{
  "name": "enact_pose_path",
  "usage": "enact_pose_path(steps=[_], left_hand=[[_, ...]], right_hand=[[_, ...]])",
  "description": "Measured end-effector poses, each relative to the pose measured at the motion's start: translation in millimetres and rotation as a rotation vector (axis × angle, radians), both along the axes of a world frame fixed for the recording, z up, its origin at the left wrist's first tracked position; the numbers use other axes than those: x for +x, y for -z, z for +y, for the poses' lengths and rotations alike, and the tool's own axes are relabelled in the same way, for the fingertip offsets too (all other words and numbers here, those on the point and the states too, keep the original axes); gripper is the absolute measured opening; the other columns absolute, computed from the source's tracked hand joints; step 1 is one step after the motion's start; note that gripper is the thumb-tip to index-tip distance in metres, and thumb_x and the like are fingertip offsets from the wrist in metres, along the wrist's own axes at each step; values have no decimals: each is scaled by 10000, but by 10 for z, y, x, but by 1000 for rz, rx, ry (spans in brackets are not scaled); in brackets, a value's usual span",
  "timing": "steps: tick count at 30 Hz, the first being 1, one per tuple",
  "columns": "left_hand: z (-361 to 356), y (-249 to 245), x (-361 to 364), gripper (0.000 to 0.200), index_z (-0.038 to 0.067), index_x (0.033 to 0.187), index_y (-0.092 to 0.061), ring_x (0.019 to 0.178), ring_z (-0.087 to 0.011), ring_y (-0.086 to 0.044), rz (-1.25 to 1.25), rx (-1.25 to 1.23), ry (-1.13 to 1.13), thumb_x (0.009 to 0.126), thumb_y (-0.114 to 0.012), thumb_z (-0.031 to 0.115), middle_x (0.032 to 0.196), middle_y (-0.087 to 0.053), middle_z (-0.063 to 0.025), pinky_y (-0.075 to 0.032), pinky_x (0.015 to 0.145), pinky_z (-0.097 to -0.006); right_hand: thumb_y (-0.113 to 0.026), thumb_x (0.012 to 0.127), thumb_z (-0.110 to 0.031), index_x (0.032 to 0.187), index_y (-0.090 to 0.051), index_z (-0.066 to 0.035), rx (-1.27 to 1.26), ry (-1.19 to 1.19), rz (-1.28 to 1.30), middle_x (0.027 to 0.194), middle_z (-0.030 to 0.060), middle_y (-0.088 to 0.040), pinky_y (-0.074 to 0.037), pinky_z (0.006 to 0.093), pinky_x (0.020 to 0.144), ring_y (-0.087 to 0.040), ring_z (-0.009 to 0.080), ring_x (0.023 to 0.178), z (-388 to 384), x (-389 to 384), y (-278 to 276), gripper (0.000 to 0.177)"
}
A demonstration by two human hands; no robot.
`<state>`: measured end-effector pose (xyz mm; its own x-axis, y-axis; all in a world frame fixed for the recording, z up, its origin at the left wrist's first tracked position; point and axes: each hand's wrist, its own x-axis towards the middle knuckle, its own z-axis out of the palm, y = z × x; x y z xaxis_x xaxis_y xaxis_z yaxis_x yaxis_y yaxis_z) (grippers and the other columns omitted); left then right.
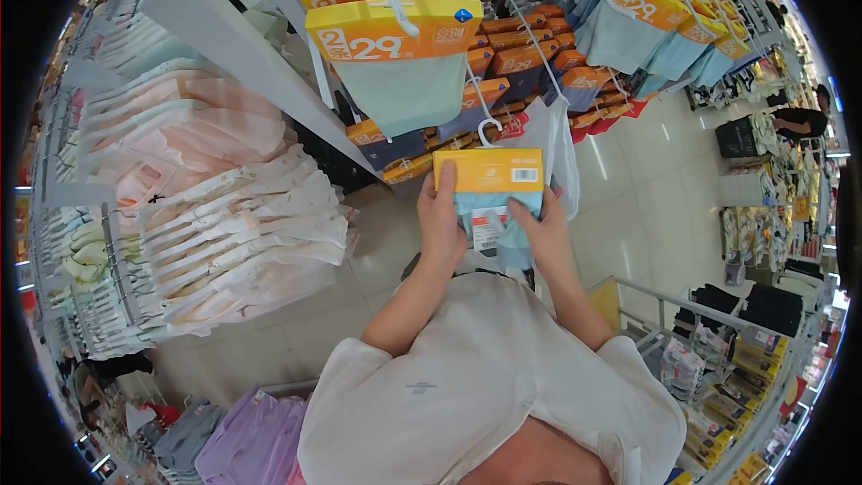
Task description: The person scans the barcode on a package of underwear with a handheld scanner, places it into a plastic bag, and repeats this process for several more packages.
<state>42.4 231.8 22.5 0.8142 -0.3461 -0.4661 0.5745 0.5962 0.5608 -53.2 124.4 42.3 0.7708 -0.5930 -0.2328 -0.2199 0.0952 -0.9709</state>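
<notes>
Between my two hands is a light blue garment (523, 203) with a yellow header card (488, 171) and a white hook on top. My left hand (442, 216) grips the card's left end, thumb over its front. The fingers of my right hand (544, 224) are closed on the blue cloth at the lower right. A white price label (486, 229) hangs below the card. Beside my right hand is a white plastic bag (558, 139).
Yellow-carded packs (395, 31) hang on rack hooks ahead, with a white rack post (260, 54) left of them. Pale hanging clothes (242, 233) fill the left side. A metal-framed rack (682, 301) stands at the right. A person (801, 122) is at the far right.
</notes>
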Motion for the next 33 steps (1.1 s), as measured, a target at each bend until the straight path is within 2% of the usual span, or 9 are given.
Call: enact_pose_path(steps=[1, 5, 13, 16, 19, 21, 25, 28, 33], left_hand=[[18, -16, -5, 375, 1, 1153, -524, 957, -168, -605, -19, -2, 98, 923, -580, 291, 1077, -605, -85, -497, 825, -309], [76, -59, -1, 422, -27, 1216, -501, 1002, -171, -595, 77, 51, 431, 910, -600, 245, 1135, -591, -108, -493, 838, -300], [145, 61, 14, 459, -15, 1230, -489, 1052, -207, -585, 106, -50, 430, 914, -590, 302, 1184, -575, -125, -488, 887, -334], [135, 118, 47, 457, -6, 1264, -463, 1086, -224, -571, 163, -98, 422, 934, -552, 297, 1223, -556, -127, -471, 919, -349], [142, 122, 55, 456, -2, 1281, -449, 1108, -232, -559, 178, -126, 412, 944, -534, 294, 1247, -542, -129, -459, 939, -354], [150, 111, 70, 457, 1, 1277, -452, 1109, -229, -557, 168, -130, 396, 939, -542, 295, 1242, -544, -126, -459, 938, -350], [183, 78, 82, 460, 2, 1265, -460, 1100, -218, -560, 145, -118, 381, 927, -567, 295, 1220, -556, -118, -464, 927, -343], [179, 60, 95, 455, -6, 1277, -447, 1120, -225, -547, 149, -109, 394, 941, -540, 288, 1246, -538, -122, -452, 945, -347], [222, 23, 79, 428, -18, 1260, -463, 1096, -208, -560, 76, 50, 396, 947, -533, 265, 1228, -550, -116, -452, 938, -337]], right_hand=[[-678, 826, -136, 1165, -520, 47, 186, 52, 0, 1038, 87, -631, -478, 277, 788, -604, 149, 907, -76, 0, 16, 416], [-626, 861, -94, 1117, -567, 51, 224, 24, 29, 1021, 81, -643, -472, 253, 788, -598, 116, 890, -216, -12, -110, 300], [-597, 904, -205, 1084, -577, 37, -40, -327, 260, 868, 78, -653, -482, 254, 648, -603, 108, 719, -705, -254, 69, 302], [-560, 927, -317, 1051, -590, 34, 312, -87, 268, 742, 71, -627, -465, 248, 566, -583, 119, 621, -819, -452, 612, 374], [-534, 917, -441, 1007, -595, 35, 635, -180, 334, 668, 62, -592, -453, 249, 531, -566, 139, 574, -850, -768, 1215, 488], [-555, 880, -504, 922, -610, 42, 484, -137, 627, 694, 88, -617, -486, 284, 550, -599, 164, 601, -749, -1013, 1687, 550], [-614, 818, -448, 895, -631, 68, -346, -7, 998, 814, 217, -657, -520, 370, 692, -664, 271, 771, -618, -1845, 3105, 523], [-615, 836, -300, 973, -615, 66, -112, -261, 1294, 911, 244, -652, -504, 382, 750, -655, 312, 879, -614, -2252, 3669, 390], [-659, 793, -264, 981, -618, 43, -369, -456, 673, 928, 237, -649, -495, 388, 756, -642, 336, 889, -405, -2544, 3373, 363]])
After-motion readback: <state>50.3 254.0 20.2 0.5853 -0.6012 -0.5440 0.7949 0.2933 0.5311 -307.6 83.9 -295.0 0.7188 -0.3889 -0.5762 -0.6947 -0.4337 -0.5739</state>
